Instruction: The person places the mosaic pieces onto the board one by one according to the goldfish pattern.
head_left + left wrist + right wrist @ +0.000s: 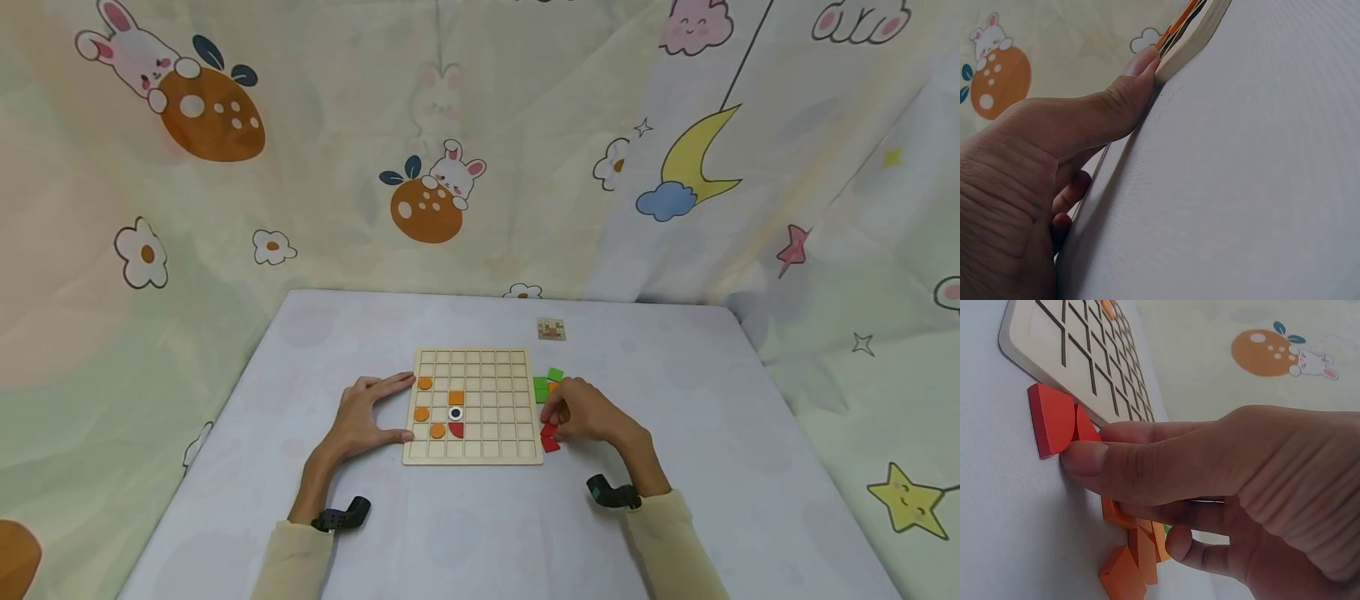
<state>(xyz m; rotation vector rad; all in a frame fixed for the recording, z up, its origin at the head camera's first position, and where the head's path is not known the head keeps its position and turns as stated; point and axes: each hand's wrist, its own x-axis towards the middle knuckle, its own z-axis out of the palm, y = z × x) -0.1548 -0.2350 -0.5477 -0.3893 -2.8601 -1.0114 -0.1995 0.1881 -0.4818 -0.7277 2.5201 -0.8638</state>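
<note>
A square wooden grid board [495,417] lies on the table. It bears several orange pieces [456,398], a white disc with a black eye [455,413] and a red quarter-round piece [457,430]. My left hand [360,422] spreads along the board's left edge, fingertips near the upper part and thumb at the lower part. At the board's right edge, my right hand [592,412] pinches a red piece [1087,425] between thumb and forefinger. Another red piece [1052,419] lies flat against it, nearer the board's front corner.
Orange pieces [1125,575] lie under the right hand's curled fingers, with green pieces [541,389] beyond. A small patterned card [551,329] lies farther back on the white-covered table [660,367]. Behind hangs a printed cloth [322,167].
</note>
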